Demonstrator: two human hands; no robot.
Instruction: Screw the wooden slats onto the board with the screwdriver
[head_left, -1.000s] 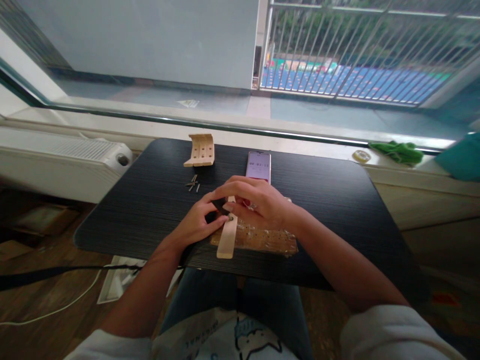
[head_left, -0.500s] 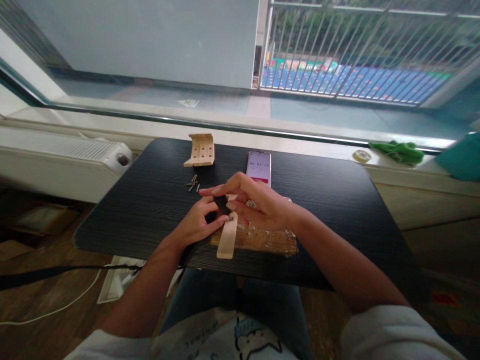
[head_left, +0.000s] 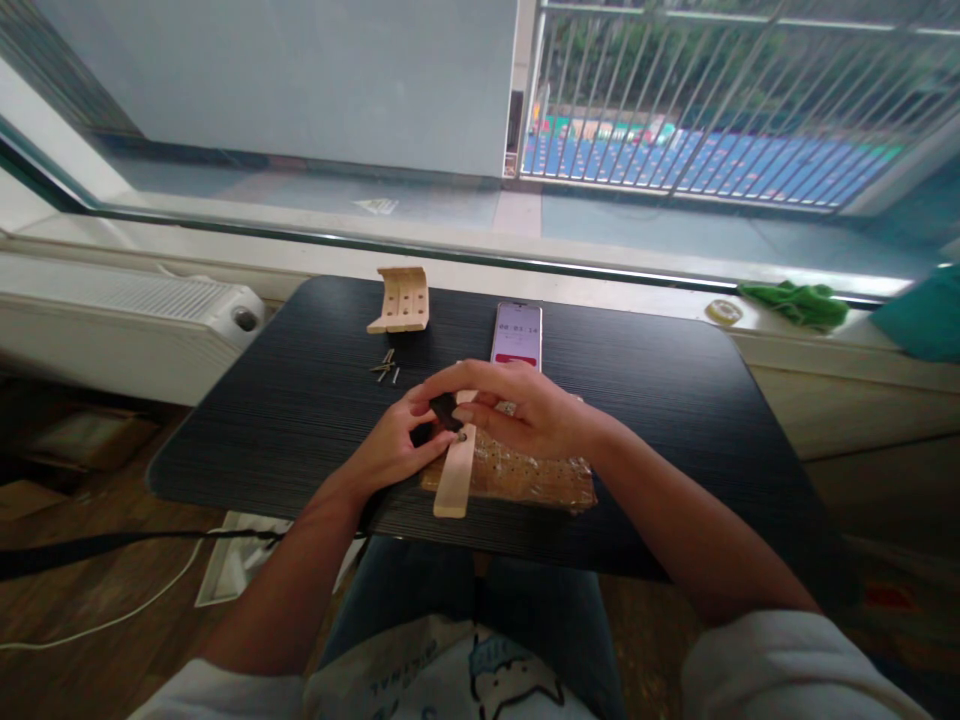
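Note:
A pale wooden strip [head_left: 454, 485] with a hole near its middle lies across a brown block wrapped in clear tape [head_left: 532, 478]. My right hand [head_left: 517, 405] is closed on a short black-handled tool [head_left: 445, 410], tilted over the hole. A small metal piece [head_left: 461, 436] shows at the hole, just below the handle; whether it is a screw or the tool's tip I cannot tell. My left hand [head_left: 401, 445] grips the strip from the left, its thumb beside the hole. Its other fingertips are partly hidden behind the tool and my right fingers.
Several screws [head_left: 386, 368] lie loose on the dark table [head_left: 637, 370]. A curved slatted wooden piece with holes [head_left: 405, 300] stands near the back edge. Beyond my right hand lies a phone [head_left: 517, 335] showing a timer. Tape [head_left: 723, 312] and a green cloth [head_left: 799, 305] rest on the sill.
My right fingers have come down and curled around the black handle; the index finger reached farther left before. My left hand and the strip have stayed in place.

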